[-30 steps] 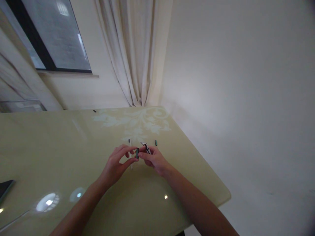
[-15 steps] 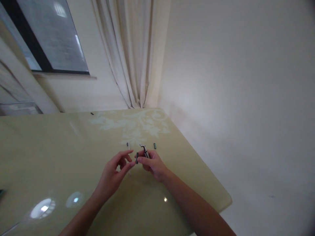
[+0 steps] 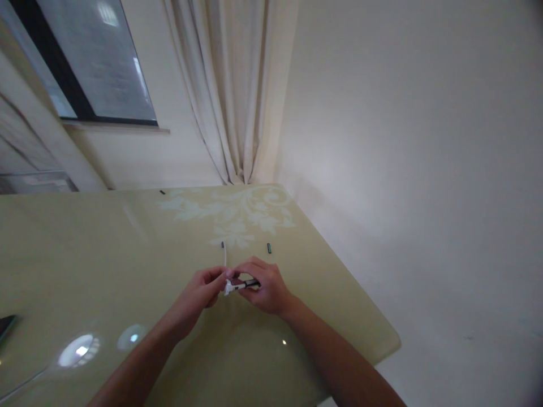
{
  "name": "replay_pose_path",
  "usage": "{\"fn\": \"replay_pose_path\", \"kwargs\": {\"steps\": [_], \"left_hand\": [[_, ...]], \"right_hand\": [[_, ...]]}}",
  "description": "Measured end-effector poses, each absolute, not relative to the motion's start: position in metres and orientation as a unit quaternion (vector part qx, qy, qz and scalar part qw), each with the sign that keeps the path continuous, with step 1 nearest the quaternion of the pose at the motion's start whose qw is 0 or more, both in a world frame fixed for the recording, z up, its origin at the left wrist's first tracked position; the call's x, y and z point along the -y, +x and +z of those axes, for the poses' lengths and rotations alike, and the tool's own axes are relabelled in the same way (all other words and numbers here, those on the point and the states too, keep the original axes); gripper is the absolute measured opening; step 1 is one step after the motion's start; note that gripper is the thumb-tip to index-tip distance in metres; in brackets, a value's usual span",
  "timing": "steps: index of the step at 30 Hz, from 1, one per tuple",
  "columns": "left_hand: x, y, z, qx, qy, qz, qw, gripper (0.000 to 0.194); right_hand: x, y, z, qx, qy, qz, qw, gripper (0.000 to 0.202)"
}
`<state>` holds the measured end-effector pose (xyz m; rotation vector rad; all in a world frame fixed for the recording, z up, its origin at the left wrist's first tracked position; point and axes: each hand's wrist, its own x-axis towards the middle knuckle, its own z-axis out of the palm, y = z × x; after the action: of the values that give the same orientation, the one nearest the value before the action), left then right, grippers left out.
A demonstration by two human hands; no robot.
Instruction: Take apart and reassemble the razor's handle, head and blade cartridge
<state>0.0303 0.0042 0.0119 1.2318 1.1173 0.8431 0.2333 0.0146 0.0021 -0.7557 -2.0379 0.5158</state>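
Observation:
My right hand (image 3: 263,287) is closed around a silver-and-black razor handle (image 3: 250,283), its pale head end (image 3: 229,287) pointing left. The fingertips of my left hand (image 3: 202,294) are pinched together right at that head end, touching or nearly touching my right index finger. Whatever lies between the left fingers is hidden. Just beyond the hands is a toothbrush (image 3: 224,254) with a white handle and dark bristles, its near part covered by my left hand. A small dark razor cartridge (image 3: 268,248) with a green strip lies past my right hand.
The glossy pale-green table (image 3: 127,254) has a white floral pattern at its far corner. A small dark piece (image 3: 162,192) lies by the back edge, and a dark flat object (image 3: 6,326) at the left. A wall (image 3: 382,169) borders the right side; curtains (image 3: 224,85) hang behind.
The dark cartridge seen between my fingertips is now out of sight. The razor handle has turned from upright to nearly level, and my left fingers have closed at its head end.

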Motion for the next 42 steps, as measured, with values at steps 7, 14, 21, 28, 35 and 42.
{"fn": "replay_pose_path", "kwargs": {"steps": [7,14,21,28,35,42], "left_hand": [[-0.004,0.027,0.014,-0.471,0.526,0.347,0.618,0.058],[-0.008,0.023,0.002,-0.465,0.527,0.408,0.582,0.054],[-0.01,0.016,0.002,-0.438,0.491,0.455,0.6,0.059],[-0.009,0.015,0.002,-0.42,0.497,0.463,0.601,0.059],[-0.011,0.015,0.001,-0.419,0.496,0.481,0.589,0.056],[-0.012,0.014,0.0,-0.409,0.495,0.492,0.587,0.053]], "right_hand": [[-0.016,0.237,-0.001,0.827,-0.31,0.19,0.429,0.024],[-0.016,0.234,0.007,0.79,-0.311,0.236,0.473,0.028],[-0.02,0.236,0.014,0.71,-0.356,0.39,0.466,0.042],[-0.02,0.233,0.012,0.687,-0.359,0.439,0.454,0.048],[-0.021,0.233,0.012,0.688,-0.36,0.442,0.449,0.051],[-0.02,0.233,0.011,0.68,-0.366,0.443,0.454,0.057]]}}
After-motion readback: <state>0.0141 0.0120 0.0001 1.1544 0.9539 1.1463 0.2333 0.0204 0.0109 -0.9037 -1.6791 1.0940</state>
